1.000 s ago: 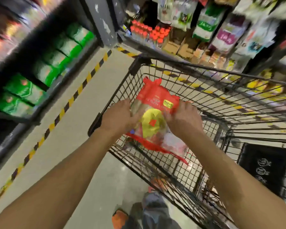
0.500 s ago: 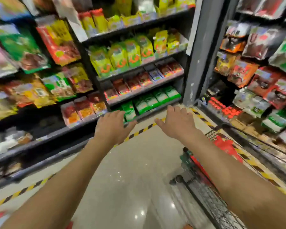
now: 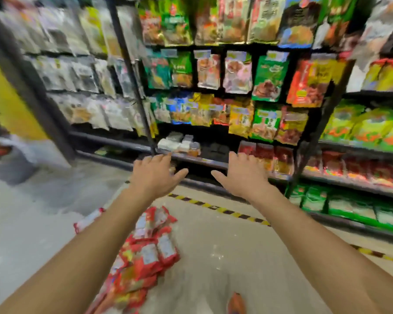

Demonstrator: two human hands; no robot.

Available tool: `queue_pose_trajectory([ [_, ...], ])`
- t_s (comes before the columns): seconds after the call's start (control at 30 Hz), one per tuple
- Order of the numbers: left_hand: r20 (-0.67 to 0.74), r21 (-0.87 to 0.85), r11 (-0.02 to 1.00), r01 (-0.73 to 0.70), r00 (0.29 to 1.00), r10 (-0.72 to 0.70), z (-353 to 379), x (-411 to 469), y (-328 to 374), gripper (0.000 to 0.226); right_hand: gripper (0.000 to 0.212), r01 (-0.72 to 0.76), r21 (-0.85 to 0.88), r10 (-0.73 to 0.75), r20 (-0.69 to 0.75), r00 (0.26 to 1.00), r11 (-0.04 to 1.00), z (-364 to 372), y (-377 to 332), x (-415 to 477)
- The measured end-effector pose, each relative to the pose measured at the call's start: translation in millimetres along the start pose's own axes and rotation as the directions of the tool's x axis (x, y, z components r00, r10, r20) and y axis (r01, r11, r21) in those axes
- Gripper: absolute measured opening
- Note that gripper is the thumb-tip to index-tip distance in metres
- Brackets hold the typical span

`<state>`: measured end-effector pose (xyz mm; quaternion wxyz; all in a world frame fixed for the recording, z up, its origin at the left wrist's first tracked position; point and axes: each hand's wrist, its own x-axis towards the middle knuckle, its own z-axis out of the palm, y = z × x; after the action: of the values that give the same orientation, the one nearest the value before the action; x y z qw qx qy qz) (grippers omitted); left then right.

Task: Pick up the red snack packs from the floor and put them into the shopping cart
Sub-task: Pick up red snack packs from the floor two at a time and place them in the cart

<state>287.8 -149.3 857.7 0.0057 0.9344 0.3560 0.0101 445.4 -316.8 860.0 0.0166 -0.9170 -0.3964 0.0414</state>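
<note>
- While the pale glossy floor (image 3: 247, 257) fills the lower frame, the shopping cart is not in view, so I can't tell which way the drop-off lies.
- Dark metal shelving stocked with multicoloured snack bags (image 3: 200, 160) stands straight ahead, beyond the yellow-and-black hazard stripe (image 3: 225, 209). Not task items.
- Heap of red plastic snack packs with white labels (image 3: 145, 252) lies on the floor, below both hands and nearer the body, partly under the left forearm. Its long axis runs roughly along that forearm, near-left to far-right. Frame is blurred, so the count is unclear.
- Left hand (image 3: 154, 175): grip wide, fingers spread, palm down, holding nothing. It hangs past the heap's far end and is the nearer of the two.
- Right hand (image 3: 243, 177): same, wide and empty, well to the right of the heap.
- Judgement: the next reach goes down and back toward the body. Left side leads; the right must cross inward.
</note>
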Motion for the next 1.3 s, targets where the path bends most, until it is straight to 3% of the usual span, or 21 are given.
queue_pose_trajectory([
  [0.13, 0.029, -0.034, 0.981, 0.190, 0.981, -0.190, 15.2, 2.4, -86.3, 0.089, 0.089, 0.198, -0.010, -0.197, 0.039, 0.980, 0.980, 20.6, -86.0, 55.6],
  [0.33, 0.078, -0.003, 0.899, 0.438, 0.896, -0.437, 38.2, 13.7, -176.9, 0.088, 0.092, 0.432, 0.032, -0.433, 0.099, 0.896, 0.901, 57.9, -194.7, 131.8],
  [0.63, 0.171, -0.002, 0.785, 0.620, 0.774, -0.610, 104.2, 69.1, -266.5, 0.079, 0.086, 0.610, 0.030, -0.606, 0.159, 0.779, 0.792, 135.2, -303.6, 233.8],
  [0.77, 0.235, -0.025, 0.773, 0.635, 0.755, -0.612, 162.0, 91.2, -304.5, 0.080, 0.087, 0.619, 0.066, -0.619, 0.198, 0.760, 0.782, 191.9, -334.9, 264.4],
  [1.07, 0.423, -0.013, 0.800, 0.600, 0.729, -0.539, 348.6, 122.8, -364.2, 0.082, 0.087, 0.480, 0.099, -0.482, 0.349, 0.804, 0.872, 382.3, -371.9, 290.1],
  [1.3, 0.597, -0.071, 0.756, 0.651, 0.635, -0.491, 526.9, 112.9, -368.9, 0.085, 0.089, 0.430, 0.115, -0.426, 0.500, 0.754, 0.896, 550.5, -359.1, 285.3],
])
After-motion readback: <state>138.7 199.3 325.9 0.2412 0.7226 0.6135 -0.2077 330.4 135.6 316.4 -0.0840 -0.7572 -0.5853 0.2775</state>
